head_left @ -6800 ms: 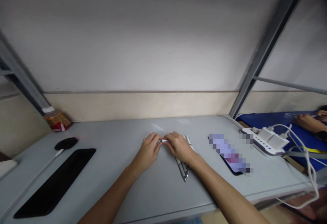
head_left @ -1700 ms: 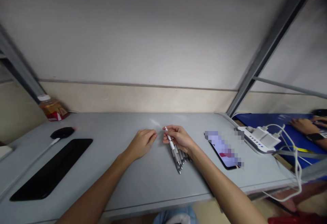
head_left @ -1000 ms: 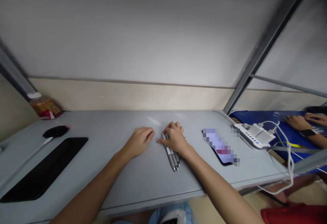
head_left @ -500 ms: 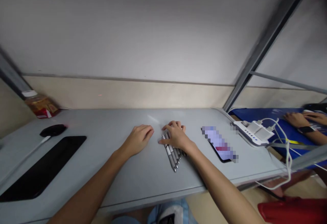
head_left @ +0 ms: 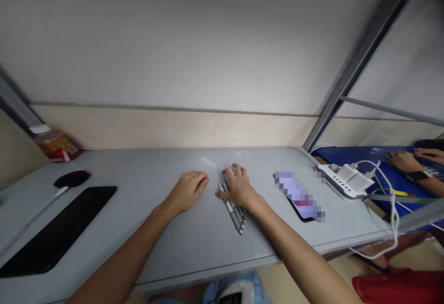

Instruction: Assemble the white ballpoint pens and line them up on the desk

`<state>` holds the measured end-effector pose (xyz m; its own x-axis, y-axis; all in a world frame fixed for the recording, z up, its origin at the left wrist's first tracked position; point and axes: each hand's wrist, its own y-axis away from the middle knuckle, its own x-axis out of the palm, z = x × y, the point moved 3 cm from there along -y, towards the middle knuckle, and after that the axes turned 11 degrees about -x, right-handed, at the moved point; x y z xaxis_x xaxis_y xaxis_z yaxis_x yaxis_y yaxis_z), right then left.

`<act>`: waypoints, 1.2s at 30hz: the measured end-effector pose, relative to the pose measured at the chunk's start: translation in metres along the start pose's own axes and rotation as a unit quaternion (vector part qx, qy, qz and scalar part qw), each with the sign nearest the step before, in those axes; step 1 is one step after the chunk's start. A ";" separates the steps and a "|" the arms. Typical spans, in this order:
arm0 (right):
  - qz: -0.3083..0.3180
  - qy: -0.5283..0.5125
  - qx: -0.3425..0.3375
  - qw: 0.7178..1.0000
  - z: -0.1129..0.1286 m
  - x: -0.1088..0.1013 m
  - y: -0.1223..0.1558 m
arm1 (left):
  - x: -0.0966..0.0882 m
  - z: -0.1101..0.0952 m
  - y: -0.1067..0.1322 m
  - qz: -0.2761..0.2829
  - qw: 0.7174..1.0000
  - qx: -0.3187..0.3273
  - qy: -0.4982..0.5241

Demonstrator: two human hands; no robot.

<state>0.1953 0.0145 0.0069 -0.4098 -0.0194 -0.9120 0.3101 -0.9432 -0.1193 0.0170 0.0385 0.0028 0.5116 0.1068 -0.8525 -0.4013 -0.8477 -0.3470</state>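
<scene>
Several grey-and-white pens (head_left: 235, 215) lie in a slanted bundle on the grey table, their silvery tips toward the front edge. Over their far ends is my right hand (head_left: 239, 188), thumb on the left side and fingers curved round the bundle, which it partly hides. My left hand (head_left: 189, 189) rests on the table to the left of the pens, apart from them. Its fingers are together and curled inward, with nothing visible in them.
A phone (head_left: 299, 197) with a blurred screen lies right of the pens, before a white power strip (head_left: 342, 184) with chargers and cables. At left are a black slab (head_left: 62, 230), a black mouse-shaped object (head_left: 72, 179) and a drink bottle (head_left: 57, 144). Another person's hands (head_left: 404, 161) rest at far right.
The pens have shifted slightly under my right hand, and their front tips sit a little farther right. My right hand's fingers have spread slightly. My left hand stays where it was.
</scene>
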 end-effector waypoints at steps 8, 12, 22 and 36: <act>-0.001 -0.013 -0.106 0.994 0.008 0.002 0.001 | 0.002 0.003 0.001 -0.009 1.000 0.000 0.004; 0.028 -0.011 -0.155 0.987 0.014 0.002 0.002 | 0.001 0.002 0.001 0.004 1.000 0.001 -0.006; 0.010 0.018 -0.201 0.979 0.016 0.005 0.002 | 0.001 0.000 0.001 0.005 1.000 0.000 0.000; 0.025 0.069 -0.171 0.983 0.015 -0.002 0.004 | -0.001 -0.002 0.001 -0.002 1.000 -0.001 0.008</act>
<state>0.1844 0.0053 0.0145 -0.2735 0.0037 -0.9619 0.6068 -0.7752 -0.1755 0.0180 0.0366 0.0039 0.5255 0.1028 -0.8446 -0.3975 -0.8480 -0.3506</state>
